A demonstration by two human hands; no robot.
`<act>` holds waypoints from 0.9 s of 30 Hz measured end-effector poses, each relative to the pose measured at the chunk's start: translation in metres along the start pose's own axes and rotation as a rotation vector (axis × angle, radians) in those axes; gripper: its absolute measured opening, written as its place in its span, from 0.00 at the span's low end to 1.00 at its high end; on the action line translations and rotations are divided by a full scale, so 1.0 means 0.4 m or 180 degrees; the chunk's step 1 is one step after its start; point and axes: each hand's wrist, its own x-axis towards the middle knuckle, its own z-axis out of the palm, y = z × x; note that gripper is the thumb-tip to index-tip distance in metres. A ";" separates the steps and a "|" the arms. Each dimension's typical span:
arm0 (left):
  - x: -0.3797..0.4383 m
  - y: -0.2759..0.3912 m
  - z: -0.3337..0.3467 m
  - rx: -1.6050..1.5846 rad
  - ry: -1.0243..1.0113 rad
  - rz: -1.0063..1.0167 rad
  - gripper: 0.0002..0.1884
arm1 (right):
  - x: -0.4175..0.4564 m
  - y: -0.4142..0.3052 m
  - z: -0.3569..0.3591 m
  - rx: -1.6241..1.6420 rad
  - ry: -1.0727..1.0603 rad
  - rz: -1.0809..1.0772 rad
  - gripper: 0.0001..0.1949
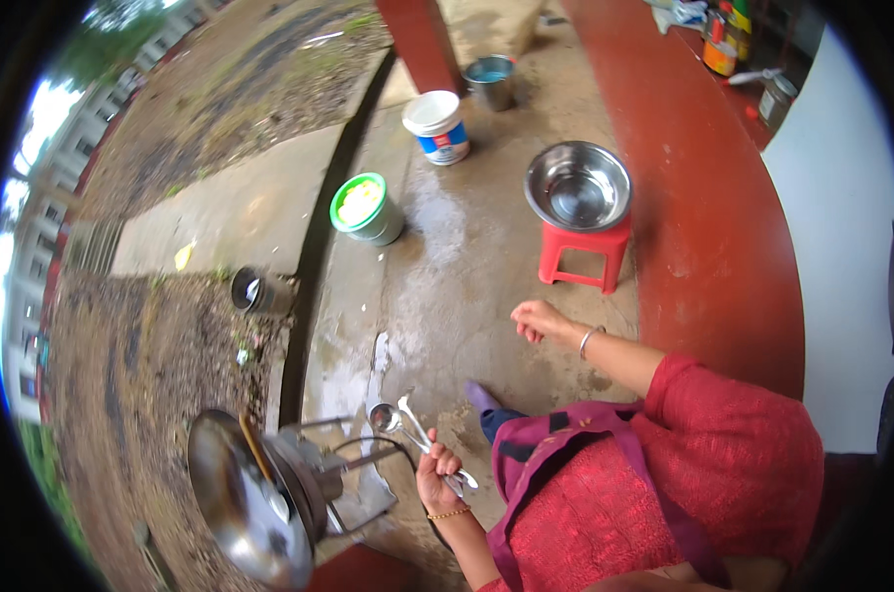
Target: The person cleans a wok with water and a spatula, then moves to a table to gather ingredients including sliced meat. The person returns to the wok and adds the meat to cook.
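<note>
My left hand (pixel 439 474) grips the handles of a steel ladle (pixel 384 418) and another metal utensil beside it, possibly tongs. Left of that hand, a large wok (pixel 228 488) rests tilted in view on a metal burner stand (pixel 332 473). A wooden-handled spatula (pixel 258 451) lies inside the wok. My right hand (pixel 541 322) hangs over the wet concrete floor, fingers loosely curled, with nothing visible in it. Nearest to it is a red plastic stool (pixel 586 251) bearing a shiny steel basin (pixel 578 186), which appears to hold little or nothing.
Ahead stand a green-rimmed bucket (pixel 376 222) with yellowish contents, a white-and-blue plastic bucket (pixel 439 133) and a steel pail (pixel 491 81). A red ledge (pixel 702 244) runs along the right, with jars beyond. A drain channel (pixel 321 244) borders the floor; a dark pot (pixel 265 291) lies past it.
</note>
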 end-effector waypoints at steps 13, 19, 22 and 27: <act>1.020 0.345 0.496 0.0739 0.0078 -0.1407 0.15 | 0.275 -0.057 -0.429 0.1697 0.3394 0.0196 0.07; 1.510 0.260 0.759 0.1576 0.0247 -0.1514 0.17 | 0.471 -0.168 -0.718 0.1690 0.4943 -0.0200 0.07; 1.746 0.259 0.812 0.1358 0.0209 -0.1852 0.16 | 0.706 -0.256 -0.904 0.1421 0.4727 -0.0388 0.08; 2.072 0.189 0.987 0.1021 0.0223 -0.1780 0.18 | 1.328 -0.616 -1.065 0.0856 0.3755 -0.0016 0.10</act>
